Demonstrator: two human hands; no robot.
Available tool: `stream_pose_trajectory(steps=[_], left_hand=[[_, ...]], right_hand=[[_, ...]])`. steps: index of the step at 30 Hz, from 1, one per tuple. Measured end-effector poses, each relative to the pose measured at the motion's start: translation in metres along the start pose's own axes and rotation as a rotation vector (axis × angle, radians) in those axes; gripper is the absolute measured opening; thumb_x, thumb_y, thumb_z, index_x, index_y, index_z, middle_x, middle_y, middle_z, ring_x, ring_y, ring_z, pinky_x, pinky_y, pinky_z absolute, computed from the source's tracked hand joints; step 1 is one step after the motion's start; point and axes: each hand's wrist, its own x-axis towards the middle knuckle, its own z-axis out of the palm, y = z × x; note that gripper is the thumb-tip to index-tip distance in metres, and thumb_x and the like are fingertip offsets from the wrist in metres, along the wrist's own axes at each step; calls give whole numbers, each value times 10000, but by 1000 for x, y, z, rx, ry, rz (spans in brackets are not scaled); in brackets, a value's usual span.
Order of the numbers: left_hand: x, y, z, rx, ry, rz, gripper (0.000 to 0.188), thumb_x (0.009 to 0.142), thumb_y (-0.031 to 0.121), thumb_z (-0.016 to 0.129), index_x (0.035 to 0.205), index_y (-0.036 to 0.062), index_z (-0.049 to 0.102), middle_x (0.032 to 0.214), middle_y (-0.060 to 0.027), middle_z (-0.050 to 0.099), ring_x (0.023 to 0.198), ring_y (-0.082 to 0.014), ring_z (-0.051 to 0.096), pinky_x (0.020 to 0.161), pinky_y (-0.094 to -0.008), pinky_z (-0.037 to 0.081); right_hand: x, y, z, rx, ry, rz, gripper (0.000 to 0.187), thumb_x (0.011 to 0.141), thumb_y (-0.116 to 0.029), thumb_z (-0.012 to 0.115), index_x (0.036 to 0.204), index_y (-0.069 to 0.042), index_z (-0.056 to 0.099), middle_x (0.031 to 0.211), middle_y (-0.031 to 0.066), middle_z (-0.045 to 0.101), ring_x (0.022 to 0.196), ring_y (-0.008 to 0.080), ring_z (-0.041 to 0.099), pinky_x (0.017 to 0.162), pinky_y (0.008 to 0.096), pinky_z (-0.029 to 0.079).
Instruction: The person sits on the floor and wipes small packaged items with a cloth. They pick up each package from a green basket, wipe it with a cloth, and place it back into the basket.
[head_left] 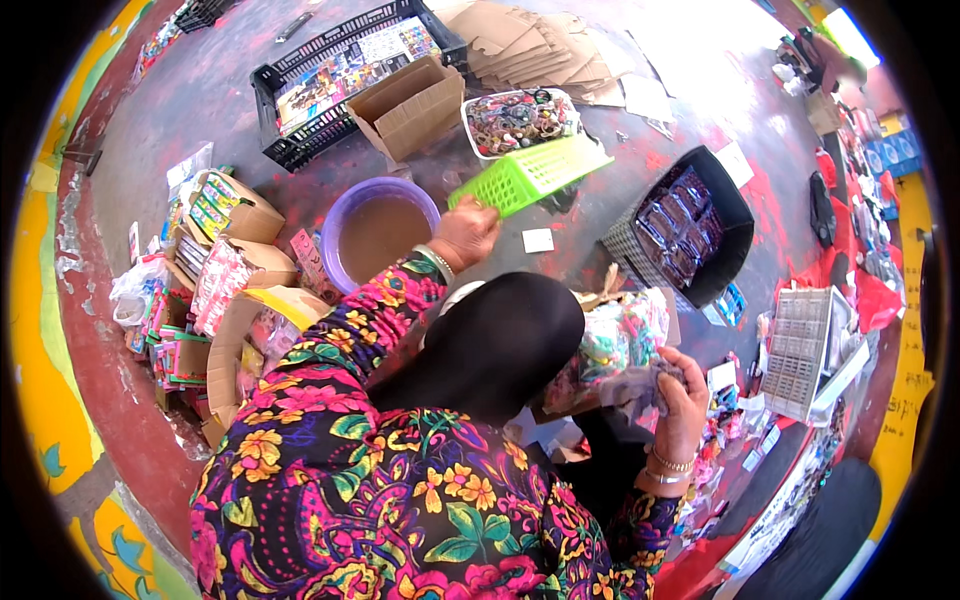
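Observation:
My left hand (468,233) reaches forward, its fingers closed on the near left corner of a lime-green plastic basket (535,175). The basket is tipped on its side, its slotted wall toward me. In my right hand (684,405), a crumpled greyish-purple rag (635,390) is gripped between thumb and fingers, beside clear bags of colourful small goods (622,335). Left of my left hand stands a purple tub (330,235) holding murky brown water. Behind the green basket is a white tray (472,138) heaped with hair ties. My black-clad knee (515,320) rises between my arms.
A black crate (270,115) with packaged goods and an open carton (405,105) stand at the back, near flattened cardboard (540,50). A dark basket (735,215) holds wrapped packs at right. Cartons (255,205) crowd the left; a grey crate (797,350) lies right.

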Motion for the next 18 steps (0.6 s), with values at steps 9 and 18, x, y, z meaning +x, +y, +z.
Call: stream_pose_trajectory(steps=[9, 18], left_hand=[[-50, -68, 62, 526, -669, 621, 128, 739, 117, 501, 816, 54, 582, 734, -112, 574, 804, -250, 536, 582, -357, 507], [38, -7, 15, 471, -338, 660, 73, 705, 121, 556, 705, 71, 610, 737, -57, 638, 875, -255, 562, 561, -306, 524]], right_hand=[[18, 15, -3, -50, -37, -96, 258, 760, 36, 557, 1010, 18, 619, 852, -17, 575, 709, 35, 496, 629, 160, 378], [27, 23, -1, 3, -49, -103, 225, 760, 32, 563, 974, 11, 628, 846, -10, 595, 700, 35, 516, 616, 163, 406]])
